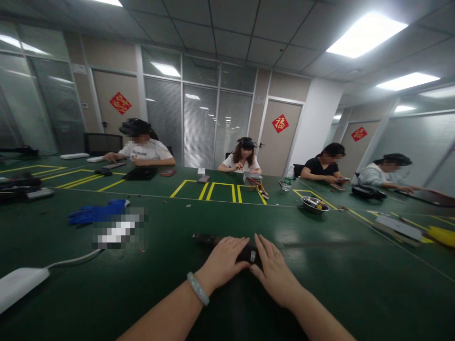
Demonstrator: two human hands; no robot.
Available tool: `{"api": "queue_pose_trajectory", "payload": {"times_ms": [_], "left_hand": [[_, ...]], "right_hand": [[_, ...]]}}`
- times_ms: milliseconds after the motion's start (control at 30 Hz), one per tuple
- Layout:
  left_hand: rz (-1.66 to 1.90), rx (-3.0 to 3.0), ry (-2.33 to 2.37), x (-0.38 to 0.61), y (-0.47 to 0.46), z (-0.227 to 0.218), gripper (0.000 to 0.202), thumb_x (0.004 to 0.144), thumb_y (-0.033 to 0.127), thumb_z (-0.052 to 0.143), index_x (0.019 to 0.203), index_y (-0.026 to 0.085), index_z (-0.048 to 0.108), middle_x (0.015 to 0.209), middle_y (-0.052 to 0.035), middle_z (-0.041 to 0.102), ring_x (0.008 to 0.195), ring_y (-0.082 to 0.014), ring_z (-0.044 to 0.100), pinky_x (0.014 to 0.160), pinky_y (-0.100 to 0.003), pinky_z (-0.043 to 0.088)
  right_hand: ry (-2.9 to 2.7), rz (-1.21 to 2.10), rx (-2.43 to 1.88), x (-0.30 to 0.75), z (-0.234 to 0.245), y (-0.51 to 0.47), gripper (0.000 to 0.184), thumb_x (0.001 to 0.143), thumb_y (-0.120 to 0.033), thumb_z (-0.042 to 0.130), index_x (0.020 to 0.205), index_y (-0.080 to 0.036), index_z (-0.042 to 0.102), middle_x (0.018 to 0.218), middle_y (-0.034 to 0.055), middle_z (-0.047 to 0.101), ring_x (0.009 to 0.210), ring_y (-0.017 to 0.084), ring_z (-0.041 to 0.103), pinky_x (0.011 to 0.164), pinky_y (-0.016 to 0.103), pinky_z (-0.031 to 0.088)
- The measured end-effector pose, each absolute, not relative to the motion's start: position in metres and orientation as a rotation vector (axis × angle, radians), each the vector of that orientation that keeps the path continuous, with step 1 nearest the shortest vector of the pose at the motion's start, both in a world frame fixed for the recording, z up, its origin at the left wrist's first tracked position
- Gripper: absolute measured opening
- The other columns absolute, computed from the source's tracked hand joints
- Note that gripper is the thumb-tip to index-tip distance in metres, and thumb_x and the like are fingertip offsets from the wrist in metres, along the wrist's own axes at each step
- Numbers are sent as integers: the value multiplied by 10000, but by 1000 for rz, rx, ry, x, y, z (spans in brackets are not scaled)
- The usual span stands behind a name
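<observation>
While the left hand (226,258) lay across a long black object (246,256) on the green counter (163,284), the right hand (279,271) touched its right-hand part. Both hands' fingers (267,246) were stretched out side by side; whether they gripped the object, I could not tell. A blue cloth (94,212) lay farther left, and a metal bowl (315,208) stood beyond, to the right.

1. We have a green table (88,298) before us, marked with yellow lines (222,183).
2. Toward its near edge, around the middle, we see a dark elongated object (206,239).
3. On its left side, we find a blue glove (95,211) and a white corded block (21,286).
4. Near its far edge, we spot a grey box (250,178).
5. Toward its right edge, we note a metal bowl (314,210) and a yellow item (442,234).
</observation>
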State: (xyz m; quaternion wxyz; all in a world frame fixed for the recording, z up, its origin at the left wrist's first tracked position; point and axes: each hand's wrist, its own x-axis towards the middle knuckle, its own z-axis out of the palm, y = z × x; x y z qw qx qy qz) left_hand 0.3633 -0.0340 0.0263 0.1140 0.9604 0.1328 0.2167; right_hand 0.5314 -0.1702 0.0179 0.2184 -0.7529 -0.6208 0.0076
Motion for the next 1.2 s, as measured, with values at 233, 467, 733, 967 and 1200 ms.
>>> {"api": "queue_pose_trajectory", "payload": {"times_ms": [233,467,733,967,1200], "left_hand": [[641,2798,435,364,-35,31,633,871,635,487,1397,292,408,1338,-43,534,1217,-265,465,1058,-427,293],[591,2814,491,362,-37,35,538,898,615,455,1333,300,474,1225,-34,575,1112,-250,497,980,-405,336],[495,2871,508,357,-27,39,545,869,635,486,1310,317,508,1173,-46,593,1069,-267,523,925,-398,361],[233,2822,602,332,2,56,463,755,579,665,1131,313,620,1046,-19,660,966,-258,599,831,-360,423],[321,2824,542,335,-15,67,536,759,485,679,1238,285,546,1185,-32,602,1058,-246,571,918,-351,412]], "right_hand": [[-1402,262,-2702,575,40,-214,720,599,-439,740,1222,-170,500,1035,158,644,953,354,628,754,416,457],[-1451,346,-2652,617,38,-214,325,623,-328,710,921,-249,606,829,25,677,775,245,641,600,295,366],[-1413,158,-2336,629,26,-189,258,771,-405,608,981,-266,666,905,15,665,812,193,606,665,277,401],[-1600,126,-2153,597,33,-184,206,844,-404,546,944,-263,656,846,-4,653,742,161,579,646,263,408],[-1681,-17,-2159,581,46,-186,179,840,-393,564,831,-259,683,969,16,634,861,175,587,764,296,430]]}}
